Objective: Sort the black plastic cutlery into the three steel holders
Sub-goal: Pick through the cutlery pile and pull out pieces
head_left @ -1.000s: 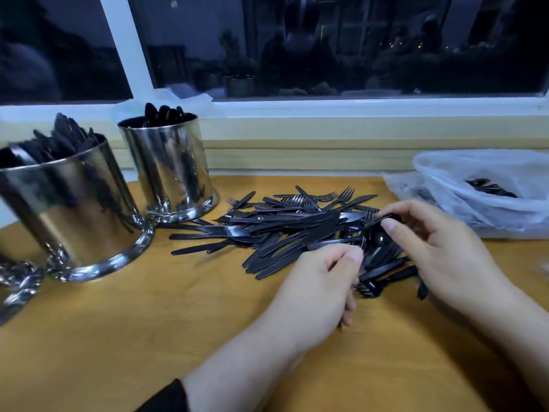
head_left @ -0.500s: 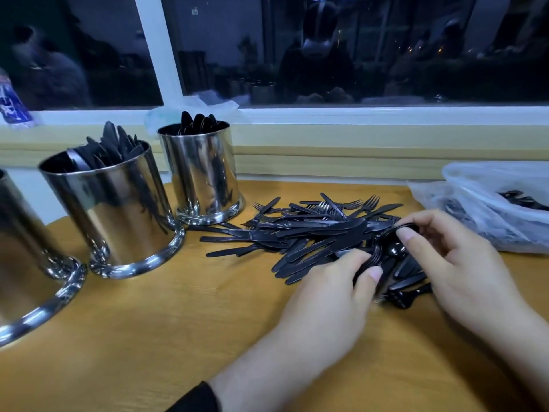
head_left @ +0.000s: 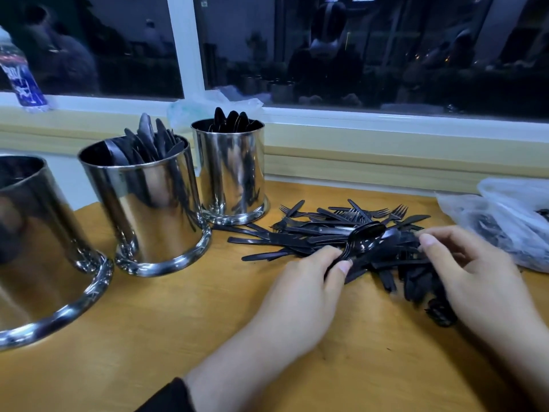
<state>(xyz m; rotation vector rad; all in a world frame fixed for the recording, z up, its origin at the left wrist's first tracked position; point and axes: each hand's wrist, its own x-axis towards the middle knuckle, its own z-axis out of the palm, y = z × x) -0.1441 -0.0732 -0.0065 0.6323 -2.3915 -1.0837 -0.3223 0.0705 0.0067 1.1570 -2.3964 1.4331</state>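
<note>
Hands work at the near edge of the cutlery pile [head_left: 341, 233] on the surface [head_left: 178, 322]. Left hand [head_left: 300, 295], palm down, pinches a spoon [head_left: 361, 239] by its handle, bowl raised over the pile. Right hand [head_left: 475, 281] lies palm down, fingers loosely curled, thumb extended toward the spoon; whether it grips anything, I cannot tell. Three holders [head_left: 148, 209] stand left of the left hand.

Your left hand [head_left: 300, 295] pinches spoons [head_left: 364, 240] between its fingers [head_left: 341, 267]; your right hand [head_left: 475, 281] fingers rest on the cutlery pile [head_left: 335, 230] just beside.
</note>
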